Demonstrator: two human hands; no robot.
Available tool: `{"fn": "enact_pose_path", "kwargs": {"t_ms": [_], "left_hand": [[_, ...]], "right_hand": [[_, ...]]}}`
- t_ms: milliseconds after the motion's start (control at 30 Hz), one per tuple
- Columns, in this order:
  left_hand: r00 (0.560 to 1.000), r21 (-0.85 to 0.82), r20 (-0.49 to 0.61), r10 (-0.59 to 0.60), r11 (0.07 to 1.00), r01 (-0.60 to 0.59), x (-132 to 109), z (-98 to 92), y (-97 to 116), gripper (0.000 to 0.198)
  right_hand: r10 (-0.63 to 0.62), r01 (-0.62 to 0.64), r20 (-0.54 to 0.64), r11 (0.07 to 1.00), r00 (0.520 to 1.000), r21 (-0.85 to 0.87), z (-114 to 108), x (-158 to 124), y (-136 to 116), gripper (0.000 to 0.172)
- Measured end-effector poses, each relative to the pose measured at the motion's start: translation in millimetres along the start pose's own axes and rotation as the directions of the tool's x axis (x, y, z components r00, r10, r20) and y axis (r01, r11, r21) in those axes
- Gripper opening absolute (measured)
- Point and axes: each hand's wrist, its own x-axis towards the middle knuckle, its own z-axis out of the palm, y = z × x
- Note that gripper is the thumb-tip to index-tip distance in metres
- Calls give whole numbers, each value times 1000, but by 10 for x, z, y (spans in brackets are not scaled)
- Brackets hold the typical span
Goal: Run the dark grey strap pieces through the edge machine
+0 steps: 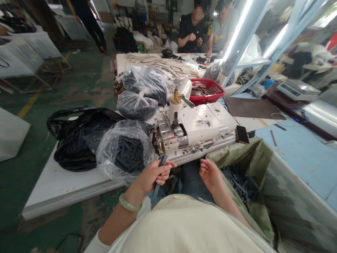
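Dark strip (pixel 162 161): being pinched between thumb and fingers of the left hand (pixel 158 172), by the left front end of the white machine (pixel 205 119). Right hand (pixel 210 174): being held half-curled beside the green sack (pixel 229 149); whether anything is being gripped cannot be told. Step, as judged: a single strip is being handled; steady alignment is seemingly being called for. Obscured: the strip's middle is being covered by fingers; contact with the machine cannot be made out.

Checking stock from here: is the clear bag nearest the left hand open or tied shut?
Open: the clear bag has its mouth spread, with loose dark strips showing inside.
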Motion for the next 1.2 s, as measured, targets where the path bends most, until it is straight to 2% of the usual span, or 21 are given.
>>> {"fn": "enact_pose_path", "kwargs": {"t_ms": [33, 100, 167, 233, 333, 400, 500, 567, 633, 733, 900, 1033, 1200], "left_hand": [[999, 24, 33, -27, 999, 26, 15, 42, -13, 27], [994, 66, 84, -71, 996, 66, 29, 117, -43, 25], [991, 81, 100, -86, 994, 78, 20, 165, -78, 26], [992, 78, 88, -91, 993, 84, -9, 174, -112, 25], [991, 72, 66, -120, 991, 115, -76, 124, -147, 23], [990, 66, 54, -128, 990, 125, -132, 66, -152, 26], [996, 51, 12, -88, 995, 87, -219, -29, -125, 29], [999, 32, -21, -42, 999, 42, -264, -76, -90, 29], [998, 17, -58, 23, 1000, -22, -287, -92, -57, 29], [985, 27, -113, 131, 991, -129, -276, -37, -35, 34], [918, 93, -257, 303, 953, -288, -209, 133, -53, 36], [887, 138, -285, 363, 931, -336, -199, 161, -43, 32], [886, 168, -283, 368, 928, -332, -218, 124, -13, 31]], "right_hand": [[26, -2, 175, 991, 984, -135, 202, -57, 90, 19], [37, 130, 436, 929, 899, -346, 601, -141, 210, 23], [25, 281, 558, 844, 829, -456, 896, -183, 253, 23], [29, 349, 594, 785, 804, -511, 1044, -189, 260, 27], [59, 342, 584, 760, 810, -553, 1076, -158, 269, 32], [0, 308, 503, 790, 864, -530, 1049, -124, 264, 32], [-107, 207, 296, 921, 949, -330, 1011, -79, 196, 27], [-94, 131, 216, 977, 972, -166, 995, -69, 118, 26], [-70, 87, 195, 993, 978, -76, 985, -81, 44, 26], [-54, 60, 188, 998, 981, -28, 984, -125, -3, 25], [-20, 25, 193, 999, 981, -23, 1000, -173, 40, 25], [53, -50, 226, 999, 973, -16, 971, -168, 60, 23], [100, -110, 304, 994, 947, 15, 891, -170, 62, 24]]}}
